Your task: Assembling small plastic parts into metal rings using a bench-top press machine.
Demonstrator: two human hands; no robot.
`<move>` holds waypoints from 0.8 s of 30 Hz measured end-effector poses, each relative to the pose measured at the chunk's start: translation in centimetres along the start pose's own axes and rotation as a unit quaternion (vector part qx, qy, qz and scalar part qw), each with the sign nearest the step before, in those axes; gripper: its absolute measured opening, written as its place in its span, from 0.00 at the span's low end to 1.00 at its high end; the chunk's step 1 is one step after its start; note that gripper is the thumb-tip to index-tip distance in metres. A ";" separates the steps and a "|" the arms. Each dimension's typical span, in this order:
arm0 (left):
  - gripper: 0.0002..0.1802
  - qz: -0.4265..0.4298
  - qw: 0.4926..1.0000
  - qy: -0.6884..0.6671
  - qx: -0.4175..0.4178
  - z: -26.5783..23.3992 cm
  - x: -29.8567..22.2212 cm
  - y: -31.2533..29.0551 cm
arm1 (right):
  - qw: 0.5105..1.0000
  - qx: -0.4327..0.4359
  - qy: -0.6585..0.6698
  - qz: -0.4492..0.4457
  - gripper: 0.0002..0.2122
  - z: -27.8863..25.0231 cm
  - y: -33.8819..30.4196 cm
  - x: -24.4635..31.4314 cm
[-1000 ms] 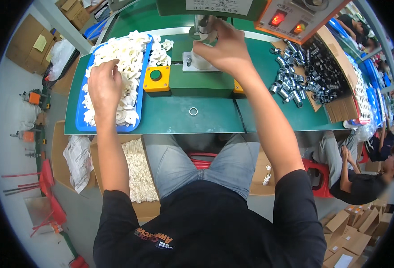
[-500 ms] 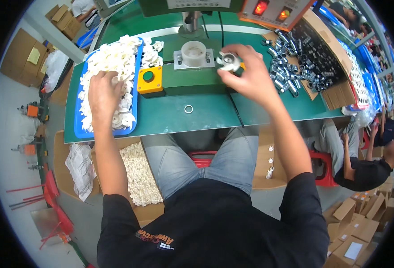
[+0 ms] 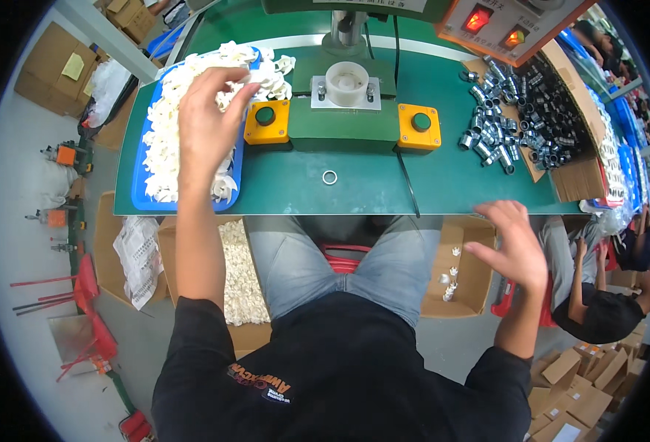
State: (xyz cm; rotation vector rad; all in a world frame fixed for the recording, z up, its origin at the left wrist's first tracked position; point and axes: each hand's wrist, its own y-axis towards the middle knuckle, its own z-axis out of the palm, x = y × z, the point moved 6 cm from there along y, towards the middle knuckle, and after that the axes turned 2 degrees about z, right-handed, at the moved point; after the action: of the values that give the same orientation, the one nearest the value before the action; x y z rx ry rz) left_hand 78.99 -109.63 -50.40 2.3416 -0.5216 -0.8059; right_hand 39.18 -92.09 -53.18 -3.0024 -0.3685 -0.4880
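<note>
My left hand (image 3: pixel 208 121) is over the right side of a blue tray (image 3: pixel 142 193) heaped with white plastic parts (image 3: pixel 166 140). Its thumb and fingers curl toward each other around what looks like a white plastic part, mostly hidden against the heap. Beyond the table's front edge, my right hand (image 3: pixel 513 247) hangs open with fingers spread. Close by it is a cardboard box (image 3: pixel 480 298) with several white pieces (image 3: pixel 452 287) inside. A white round cup-shaped holder (image 3: pixel 346 85) stands on a metal plate of the green machine, with nothing seated in it that I can make out.
Yellow boxes with green buttons flank the machine: a left one (image 3: pixel 267 125) and a right one (image 3: pixel 418 129). A small ring (image 3: pixel 329 177) lies on the green table. Metal fittings (image 3: pixel 494 129) spill from a carton at right. A black cable (image 3: pixel 407 184) crosses the table's front edge.
My right hand has moved from beside the holder down past the table edge and let go of its white part. A white piece newly shows in the box. My left hand has lifted rightward.
</note>
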 end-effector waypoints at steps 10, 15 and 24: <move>0.11 0.044 0.991 -0.130 0.006 7.0 -5.1 1.5 | 0.966 -0.088 0.135 -0.200 0.18 7.2 10.3 10.9; 0.11 0.089 0.990 -0.110 0.001 8.0 -5.2 1.5 | 0.966 -0.155 0.096 -0.182 0.15 9.9 13.1 12.4; 0.08 0.125 0.989 -0.075 0.009 7.8 -5.6 1.1 | 0.962 -0.155 0.137 -0.180 0.10 10.6 13.4 12.0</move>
State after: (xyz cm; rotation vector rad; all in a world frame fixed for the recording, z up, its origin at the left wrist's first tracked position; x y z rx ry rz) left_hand 69.55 -110.69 -52.24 2.1848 -0.8703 -0.8631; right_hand 56.74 -101.16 -59.86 -3.0953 -0.8969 -1.0709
